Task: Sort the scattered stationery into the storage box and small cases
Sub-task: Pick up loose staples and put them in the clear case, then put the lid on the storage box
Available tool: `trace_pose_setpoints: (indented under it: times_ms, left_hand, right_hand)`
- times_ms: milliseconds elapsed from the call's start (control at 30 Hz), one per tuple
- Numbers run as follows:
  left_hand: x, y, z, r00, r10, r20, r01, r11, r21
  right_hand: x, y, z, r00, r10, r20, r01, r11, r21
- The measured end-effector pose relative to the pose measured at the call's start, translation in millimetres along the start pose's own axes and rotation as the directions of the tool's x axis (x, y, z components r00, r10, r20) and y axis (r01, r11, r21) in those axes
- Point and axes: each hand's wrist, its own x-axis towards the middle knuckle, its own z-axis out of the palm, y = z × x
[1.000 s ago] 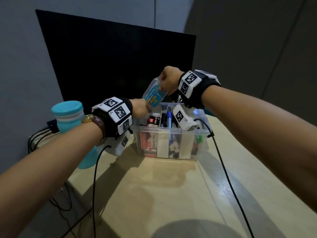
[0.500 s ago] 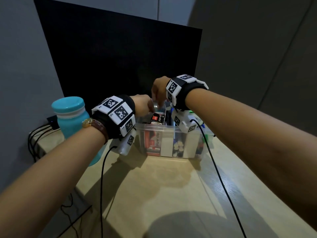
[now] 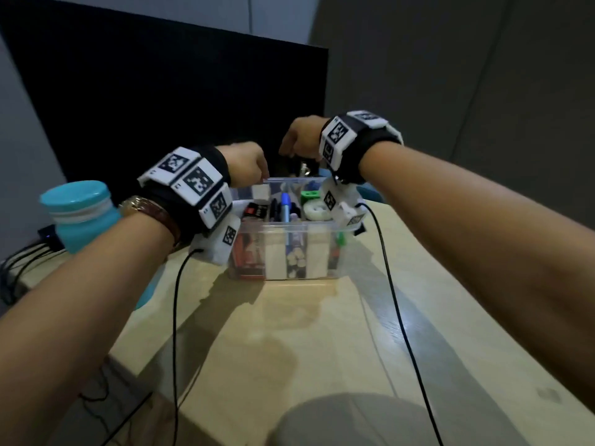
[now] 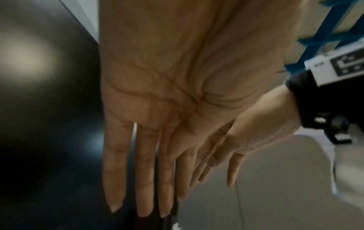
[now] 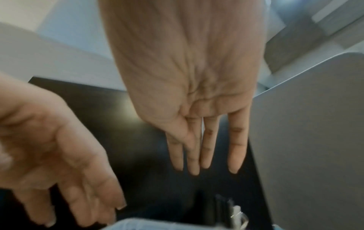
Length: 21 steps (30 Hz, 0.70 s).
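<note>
I noted a teal bottle point(image 3: 80, 214) at far left on the counter point(image 3: 322, 333). My left hand point(image 3: 246, 164) hovered over the storage box point(image 3: 289, 249), fingers straight, holding nothing. The clear box sat mid-counter, long axis running left-right, with pens upright inside. My right hand point(image 3: 301, 136) hovered above it, fingers extended, empty.
</note>
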Motion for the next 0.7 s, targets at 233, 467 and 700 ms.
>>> trace_pose_setpoints:
  times_ms: [233, 467, 700]
  left_hand:
    - [4, 142, 19, 0.953, 0.296, 0.066, -0.261, 0.913, -0.314]
    - [-10, 305, 109, 0.742, 0.591, 0.315, -0.452, 0.789, -0.415]
    - [-65, 435, 173, 0.484, 0.737, 0.473, -0.675, 0.658, -0.335]
  right_hand:
    - [-126, 121, -33, 0.92, 0.388, -0.057, -0.377, 0.915, 0.143]
    - [-304, 237, -28, 0.639, 0.767, 0.061, -0.767, 0.628, 0.135]
    - [-459, 255, -30, 0.262, 0.943, 0.205, -0.954, 0.221, 0.205]
